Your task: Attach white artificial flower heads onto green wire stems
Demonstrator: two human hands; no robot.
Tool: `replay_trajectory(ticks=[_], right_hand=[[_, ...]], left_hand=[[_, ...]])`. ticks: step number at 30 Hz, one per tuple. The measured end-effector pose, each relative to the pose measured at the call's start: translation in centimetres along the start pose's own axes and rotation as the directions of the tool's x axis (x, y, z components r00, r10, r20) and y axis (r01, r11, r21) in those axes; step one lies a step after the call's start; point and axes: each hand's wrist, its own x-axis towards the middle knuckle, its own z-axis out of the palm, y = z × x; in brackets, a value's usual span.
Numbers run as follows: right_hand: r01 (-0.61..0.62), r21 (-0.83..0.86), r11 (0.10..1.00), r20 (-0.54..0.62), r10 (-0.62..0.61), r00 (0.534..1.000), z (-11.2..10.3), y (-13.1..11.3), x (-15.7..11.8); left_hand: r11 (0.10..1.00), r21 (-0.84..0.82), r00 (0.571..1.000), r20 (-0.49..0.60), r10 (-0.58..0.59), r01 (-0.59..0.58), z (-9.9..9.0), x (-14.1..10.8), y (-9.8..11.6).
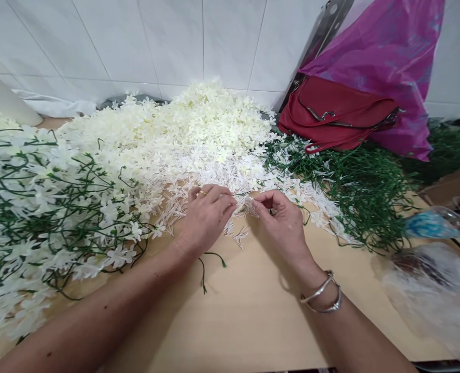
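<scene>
In the head view, a person works with two bare hands at a pale bench (222, 331) set against a white tiled wall (175, 41). The right hand (282, 217), its wrist circled by silver bangles (333, 298), pinches a small white flower piece (248, 202) between thumb and forefinger. The piece sits between the two hands, at the near edge of a broad heap of white blossoms (214, 122). The left hand (210, 212), a gold ring (203, 192) on one finger, faces it just beside, the fingertips of its grip drawn close together; whether they hold anything is too small to tell. A few white spiky bits (240, 236) lie on the bench below the hands, and two loose green stems (204, 277) rest nearer the person. At left, white flowers on green stems (58, 202) spread in a tangle. At right, a pile of green stems (373, 194) lies before a red handbag (342, 111), with a purple plastic bag (385, 62) behind it. A clear plastic bag (440, 300) lies crumpled at the near right.
</scene>
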Motion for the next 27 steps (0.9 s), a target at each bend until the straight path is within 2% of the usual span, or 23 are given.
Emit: replay_trajectory(ticks=[2,4,6,7,9,11,13,15,20,27], right_hand=[[0.009,0.009,1.000,-0.002,-0.009,1.000,0.0,-0.1,-0.1],[0.023,0.011,1.000,0.003,-0.024,1.000,0.0,-0.3,-0.2],[0.031,0.031,0.999,0.013,-0.032,0.999,0.0,-0.6,-0.4],[0.029,0.056,0.998,0.018,-0.030,0.999,0.1,-0.7,-0.5],[0.007,0.128,0.992,0.032,-0.011,0.999,0.1,-1.0,-0.6],[-0.035,0.201,0.979,0.056,0.025,0.998,0.1,-1.2,-0.6],[-0.081,0.255,0.964,0.087,0.061,0.994,0.1,-1.3,-0.6],[-0.117,0.290,0.950,0.102,0.091,0.991,0.0,-1.4,-0.6],[-0.132,0.341,0.931,0.076,0.112,0.991,-0.1,-1.2,-0.4],[-0.054,0.370,0.927,0.157,-0.005,0.988,-0.1,-1.5,-0.6]], left_hand=[[0.997,-0.078,0.993,-0.113,-0.027,0.018,-0.5,0.0,0.0],[0.970,-0.239,0.973,-0.212,-0.094,0.041,-1.1,0.0,-0.1],[0.863,-0.492,0.954,-0.188,-0.232,0.113,-1.5,0.0,0.0],[0.761,-0.625,0.943,-0.118,-0.311,0.172,-1.5,0.1,0.1],[0.484,-0.826,0.904,0.067,-0.422,0.287,-1.4,0.3,0.3],[0.226,-0.912,0.869,0.217,-0.445,0.343,-1.1,0.3,0.5],[0.087,-0.927,0.858,0.297,-0.420,0.364,-0.9,0.3,0.5],[0.054,-0.918,0.855,0.344,-0.388,0.393,-0.7,0.1,0.4],[0.117,-0.897,0.862,0.363,-0.354,0.426,-0.8,0.0,0.1],[0.229,-0.856,0.867,0.383,-0.320,0.463,-1.5,0.4,1.0]])
